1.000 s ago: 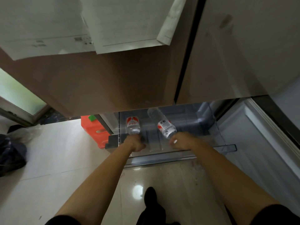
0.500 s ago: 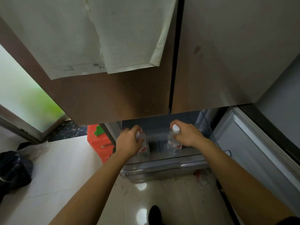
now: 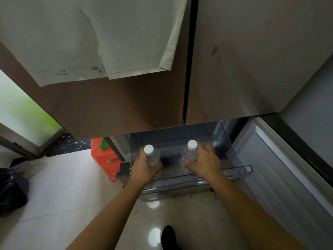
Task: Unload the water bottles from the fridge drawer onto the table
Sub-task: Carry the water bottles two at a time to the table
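The left hand [image 3: 144,170] curls round the left bottle [image 3: 152,158], the right hand [image 3: 205,165] round the right bottle [image 3: 189,155], both upright over the drawer [image 3: 239,171]. Slick plastic may slip, or a cap may knock the door [image 3: 126,105] above when lifted.

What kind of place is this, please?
Probably a home kitchen: a tall brown fridge with its clear bottom drawer pulled out, over a glossy tiled floor.

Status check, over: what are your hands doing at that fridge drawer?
Hands: left hand grips left bottle, right hand grips right bottle. Both bottles upright, caps up, above open fridge drawer. Nothing seen blocking the lift.
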{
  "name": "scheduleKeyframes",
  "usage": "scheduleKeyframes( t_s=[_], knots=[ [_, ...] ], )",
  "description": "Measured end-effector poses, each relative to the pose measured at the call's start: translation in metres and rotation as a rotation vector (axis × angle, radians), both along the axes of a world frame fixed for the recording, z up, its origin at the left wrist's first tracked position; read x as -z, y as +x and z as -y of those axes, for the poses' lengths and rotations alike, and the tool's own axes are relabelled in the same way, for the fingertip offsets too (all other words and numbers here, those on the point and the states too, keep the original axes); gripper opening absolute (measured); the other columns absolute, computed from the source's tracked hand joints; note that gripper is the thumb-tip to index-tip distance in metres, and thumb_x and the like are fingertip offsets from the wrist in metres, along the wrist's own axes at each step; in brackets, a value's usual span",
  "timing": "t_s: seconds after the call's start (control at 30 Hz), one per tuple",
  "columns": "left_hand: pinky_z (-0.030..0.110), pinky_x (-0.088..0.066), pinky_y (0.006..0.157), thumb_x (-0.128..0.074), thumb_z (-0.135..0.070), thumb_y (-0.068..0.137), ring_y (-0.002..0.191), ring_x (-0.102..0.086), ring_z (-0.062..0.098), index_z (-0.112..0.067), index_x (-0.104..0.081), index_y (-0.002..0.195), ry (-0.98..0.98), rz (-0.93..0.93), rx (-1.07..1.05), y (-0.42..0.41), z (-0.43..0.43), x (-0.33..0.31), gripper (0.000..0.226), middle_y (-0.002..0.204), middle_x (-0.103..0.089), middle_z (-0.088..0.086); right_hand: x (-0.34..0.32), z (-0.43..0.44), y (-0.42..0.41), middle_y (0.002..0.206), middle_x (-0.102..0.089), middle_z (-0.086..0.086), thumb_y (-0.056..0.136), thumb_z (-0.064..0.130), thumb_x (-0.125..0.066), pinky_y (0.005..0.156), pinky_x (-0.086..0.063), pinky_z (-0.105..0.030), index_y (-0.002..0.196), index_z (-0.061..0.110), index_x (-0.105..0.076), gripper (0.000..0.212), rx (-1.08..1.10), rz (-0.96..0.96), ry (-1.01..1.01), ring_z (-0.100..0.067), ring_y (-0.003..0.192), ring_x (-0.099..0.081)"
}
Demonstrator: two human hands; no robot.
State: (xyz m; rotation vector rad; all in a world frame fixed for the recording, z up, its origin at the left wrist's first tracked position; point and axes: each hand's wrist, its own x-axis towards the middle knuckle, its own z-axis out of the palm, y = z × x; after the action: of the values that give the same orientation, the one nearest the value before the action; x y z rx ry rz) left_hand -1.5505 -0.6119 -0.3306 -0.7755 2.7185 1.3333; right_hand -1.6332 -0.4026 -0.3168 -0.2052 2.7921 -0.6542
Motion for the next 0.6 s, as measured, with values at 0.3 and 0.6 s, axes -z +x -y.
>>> scheduleKeyframes(
  t_s=[0.3,0.6],
  knots=[
    [0.031,-0.048,0.084,-0.086,-0.025,0.071,0.106,-0.063,0.029,-0.019,-0.039,0.133,0.041,-0.054,-0.166,0.000,-0.008,0.006,0.078,0.116,-0.065,0.007,0.012,0.015,-0.008,0.125,-0.063,-0.003,0.076,0.038,-0.082,0.090,-0.053,-0.039,0.138,0.031,-0.032,0.081,0.070,0.086,-0.296,-0.027,0.112,-0.062],
    [0.020,-0.046,0.082,-0.083,-0.031,0.074,0.101,-0.063,0.011,-0.038,-0.045,0.121,0.027,-0.330,-0.271,0.030,-0.010,-0.045,0.061,0.106,-0.062,-0.017,-0.032,0.021,-0.004,0.123,-0.066,0.001,0.075,0.031,-0.082,0.083,-0.053,-0.035,0.136,0.040,-0.041,0.074,-0.172,-0.057,-0.327,-0.024,0.110,-0.063]
  ],
)
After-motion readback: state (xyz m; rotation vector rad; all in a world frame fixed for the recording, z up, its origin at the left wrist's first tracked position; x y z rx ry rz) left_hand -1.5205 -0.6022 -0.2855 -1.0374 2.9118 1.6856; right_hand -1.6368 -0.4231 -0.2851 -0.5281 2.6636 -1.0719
